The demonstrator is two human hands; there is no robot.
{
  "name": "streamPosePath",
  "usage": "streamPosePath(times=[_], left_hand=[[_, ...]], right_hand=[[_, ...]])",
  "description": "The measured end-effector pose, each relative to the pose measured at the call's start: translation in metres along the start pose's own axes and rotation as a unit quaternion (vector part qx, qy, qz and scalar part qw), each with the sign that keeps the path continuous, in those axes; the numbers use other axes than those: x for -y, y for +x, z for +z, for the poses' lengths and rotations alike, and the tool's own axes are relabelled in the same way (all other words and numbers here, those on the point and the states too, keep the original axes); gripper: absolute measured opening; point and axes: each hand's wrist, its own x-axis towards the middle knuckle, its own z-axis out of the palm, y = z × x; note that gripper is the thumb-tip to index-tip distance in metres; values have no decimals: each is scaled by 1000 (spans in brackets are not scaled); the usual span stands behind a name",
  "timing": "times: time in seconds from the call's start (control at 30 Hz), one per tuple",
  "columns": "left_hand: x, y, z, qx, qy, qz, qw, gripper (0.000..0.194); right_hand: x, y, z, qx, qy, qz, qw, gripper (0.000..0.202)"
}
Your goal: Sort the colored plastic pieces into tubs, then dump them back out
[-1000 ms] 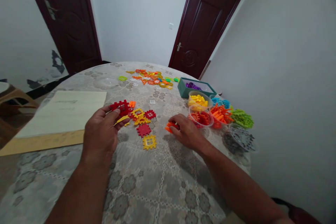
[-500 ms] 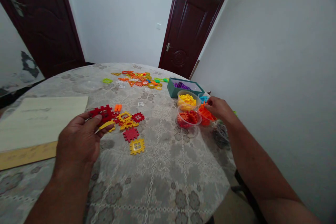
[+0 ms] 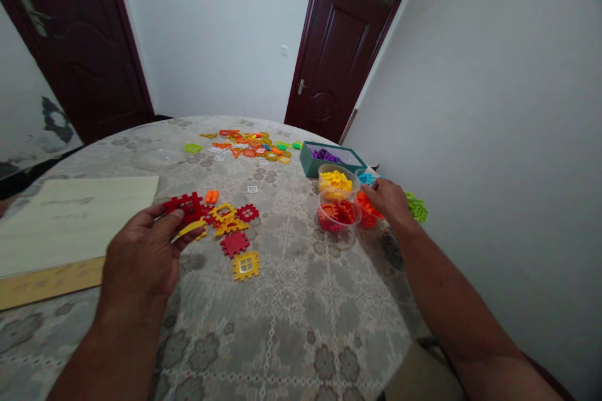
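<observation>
My left hand (image 3: 143,250) is closed on a red toothed building piece (image 3: 187,205), held between thumb and fingers above the table. A curved yellow piece (image 3: 190,229) also shows in that grip, below the thumb. My right hand (image 3: 389,199) reaches down to a clear tub of orange pieces (image 3: 369,212), fingers bent together at its rim; whatever they pinch is hidden. Beyond my left hand lie yellow and red toothed pieces, among them a red square (image 3: 234,243), a yellow window piece (image 3: 246,265) and a red window piece (image 3: 247,212).
Tubs of yellow pieces (image 3: 337,180), red pieces (image 3: 339,214) and blue pieces (image 3: 366,179) cluster at right, with green pieces (image 3: 416,206) beyond my wrist. A green box (image 3: 310,166) holds purple pieces. Mixed pieces (image 3: 251,145) spread at the back; a drawing sheet (image 3: 70,219) lies left.
My right hand has moved slightly down and right at the orange tub. The green pieces show more now. My left hand keeps its hold, almost still.
</observation>
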Motion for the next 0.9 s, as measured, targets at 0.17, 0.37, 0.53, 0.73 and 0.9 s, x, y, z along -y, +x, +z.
streamPosePath(times=[0.17,0.37,0.53,0.73,0.9], left_hand=[[1,1,0,2,-1,-1,1000,31],[0,0,-1,7,3,-2,1000,30],[0,0,0,9,5,-5,1000,29],[-4,-6,-1,12,8,2,1000,28],[-6,-10,1,14,4,-4,1000,26]], right_hand=[[10,2,-4,28,-45,-3,999,48],[21,3,-5,20,-66,-3,998,48],[25,-8,-8,-35,-49,-17,998,43],[54,-51,-27,-123,101,-103,982,31],[107,-106,-31,7,288,-316,904,18]])
